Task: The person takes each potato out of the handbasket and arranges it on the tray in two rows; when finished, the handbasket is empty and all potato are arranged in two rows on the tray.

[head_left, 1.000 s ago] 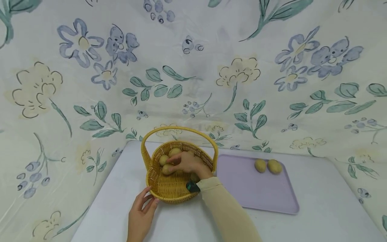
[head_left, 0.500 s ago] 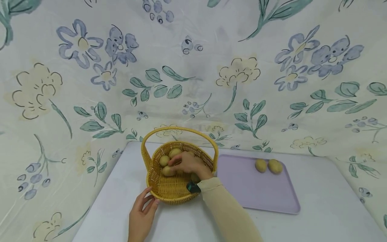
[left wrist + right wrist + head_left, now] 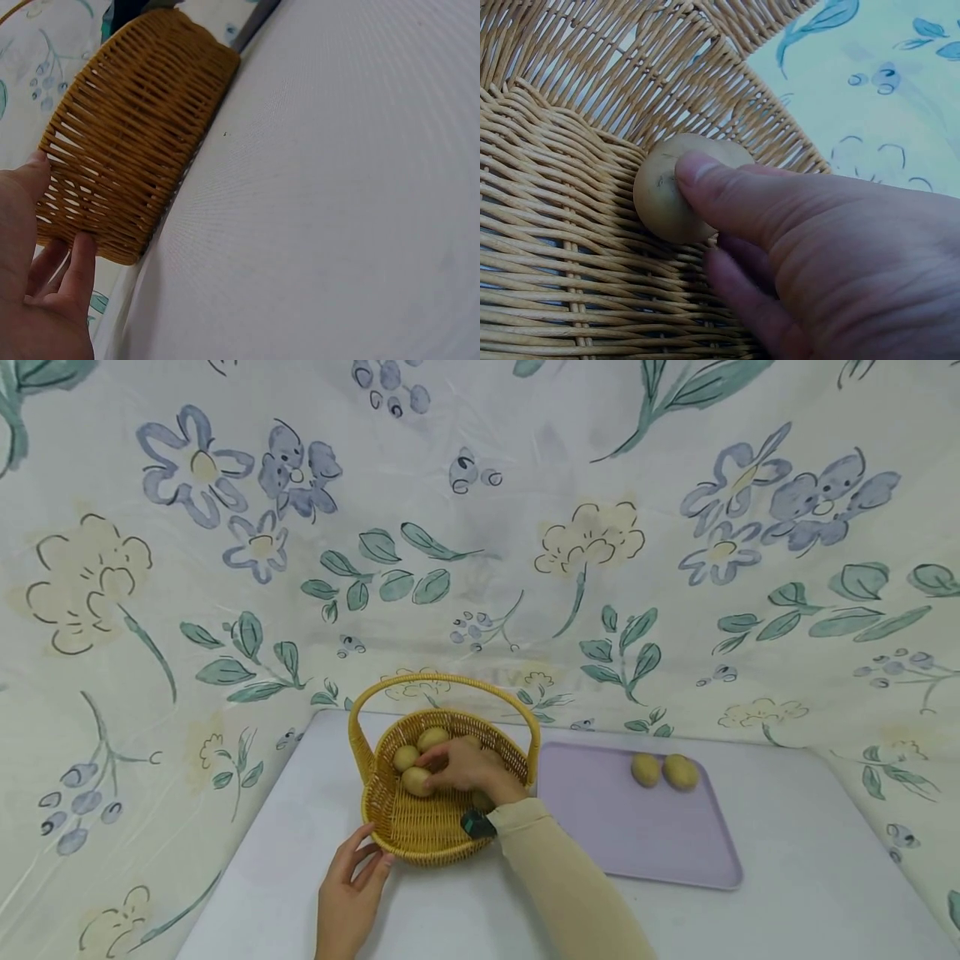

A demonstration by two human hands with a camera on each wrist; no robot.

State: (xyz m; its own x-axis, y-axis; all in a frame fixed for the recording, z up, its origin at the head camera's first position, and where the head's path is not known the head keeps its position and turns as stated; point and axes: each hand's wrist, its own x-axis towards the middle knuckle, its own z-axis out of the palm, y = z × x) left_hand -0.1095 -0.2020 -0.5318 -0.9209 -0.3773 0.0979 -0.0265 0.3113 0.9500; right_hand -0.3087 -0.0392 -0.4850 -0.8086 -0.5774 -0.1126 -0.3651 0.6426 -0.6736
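A yellow wicker basket (image 3: 420, 843) with a tall arched handle holds several potatoes. Inside it, my right hand (image 3: 468, 768) pinches a potato (image 3: 667, 195); the right wrist view shows the thumb on its near side, while part of the grip is hidden. Another potato (image 3: 406, 757) and one more potato (image 3: 432, 739) lie just behind. The hand and forearm partly cover others at the basket's right side. My left hand (image 3: 348, 885) holds the basket's front left rim, and in the left wrist view its thumb and fingertips touch the woven wall.
To the right of the basket lies a flat lilac tray (image 3: 637, 835). Two potatoes (image 3: 663, 772) sit close together near its back right corner. The white table (image 3: 810, 860) ends at a flower-patterned sheet (image 3: 480, 568) behind it.
The right thumb and index finger have shifted slightly about the potato, which stays in nearly the same spot in the basket. The left hand, basket and tray keep their places.
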